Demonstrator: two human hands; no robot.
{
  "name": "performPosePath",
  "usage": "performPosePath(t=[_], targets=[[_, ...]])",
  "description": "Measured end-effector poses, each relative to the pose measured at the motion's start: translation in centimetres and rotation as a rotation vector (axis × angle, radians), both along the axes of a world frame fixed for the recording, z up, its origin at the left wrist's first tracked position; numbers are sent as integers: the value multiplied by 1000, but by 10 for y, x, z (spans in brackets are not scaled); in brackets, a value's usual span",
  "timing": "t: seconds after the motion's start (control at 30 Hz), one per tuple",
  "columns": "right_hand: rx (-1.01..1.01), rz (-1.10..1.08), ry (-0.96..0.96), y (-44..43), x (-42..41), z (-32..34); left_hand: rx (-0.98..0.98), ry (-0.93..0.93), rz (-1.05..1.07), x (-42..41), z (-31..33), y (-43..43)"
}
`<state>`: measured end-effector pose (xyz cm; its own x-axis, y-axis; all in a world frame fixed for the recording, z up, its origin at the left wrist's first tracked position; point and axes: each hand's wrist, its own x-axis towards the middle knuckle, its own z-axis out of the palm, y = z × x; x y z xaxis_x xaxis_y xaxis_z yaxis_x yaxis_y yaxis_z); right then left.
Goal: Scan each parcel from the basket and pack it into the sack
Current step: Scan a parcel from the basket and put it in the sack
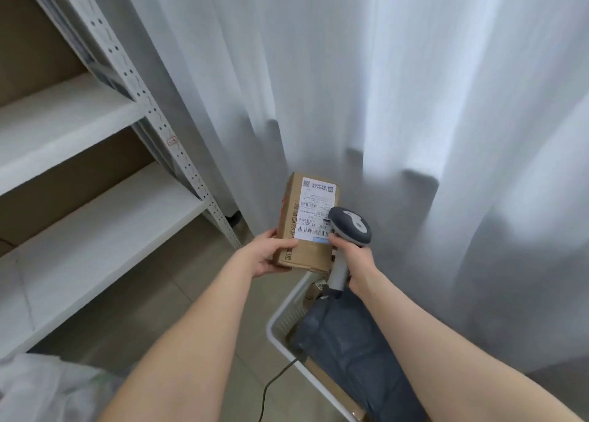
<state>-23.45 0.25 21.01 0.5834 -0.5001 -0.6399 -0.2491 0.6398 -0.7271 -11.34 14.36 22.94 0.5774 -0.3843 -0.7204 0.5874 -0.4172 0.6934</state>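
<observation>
White curtains [382, 102] hung in folds behind the white basket [269, 330], and a white metal shelving rack [95, 166] stood well to the basket's left on a tiled floor [178, 300]. Above the basket's far end the left hand [271, 255] held a cardboard parcel [306, 255] nearly upright, its grip curled round the lower left edge with the thumb across the front face beside the shipping label [315, 208]. Just right of the parcel, the right hand [353, 259] had its grip wrapped round the handle of a grey barcode scanner [350, 227], whose head overlapped the label's lower right corner; whether they touched could not be told. Inside the basket lay a dark grey poly mailer [344, 335], with a small carton [314, 289] partly hidden at the far end. A black cable [274, 386] trailed over the floor just left of the basket's near rim. Well left of the basket, a white sack [44, 389] lay crumpled.
</observation>
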Motion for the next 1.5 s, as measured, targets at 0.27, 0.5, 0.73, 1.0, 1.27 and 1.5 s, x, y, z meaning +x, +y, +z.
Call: performPosePath(t=[0.27,0.5,0.73,1.0,1.27,1.5], targets=[[-91,253,-113,55,16,96,-73,-158,221,-1,44,81],[-154,411,-113,123,30,140,-131,-184,278,15,67,143],[-229,440,-94,167,42,161,-163,-173,288,32,73,183],[-238,476,-85,188,49,176,-157,-171,285,43,77,208],[-259,479,-88,202,59,180,-183,-162,290,53,78,222],[-200,401,-125,231,72,165,-167,-164,366,56,81,261]])
